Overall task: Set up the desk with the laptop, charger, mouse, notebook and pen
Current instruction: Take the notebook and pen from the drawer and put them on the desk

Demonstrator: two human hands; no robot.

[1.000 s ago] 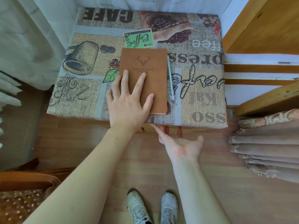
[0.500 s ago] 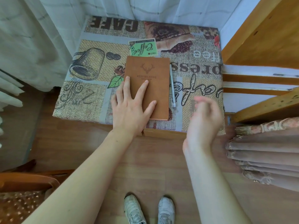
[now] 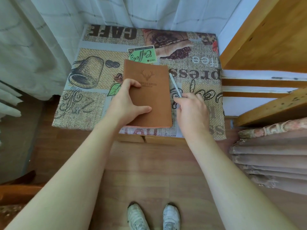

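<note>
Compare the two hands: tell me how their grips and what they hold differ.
The left hand grips the brown notebook at its left edge, thumb lying on the cover; the right hand pinches the pen near its lower end. The left hand lies over the notebook; the right hand is beside it, over the tablecloth. Both are closed on something at the desk.

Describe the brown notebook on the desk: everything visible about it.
The brown leather-look notebook is closed and lies flat on the coffee-print tablecloth, slightly skewed. Its cover carries an embossed deer head with antlers above a line of small lettering, partly hidden by fingers. A thin pinkish edge shows along its near side. The left hand has its grip on the left edge, thumb on the cover. The slim silvery pen lies just beside its right edge, held by the right hand.
</note>
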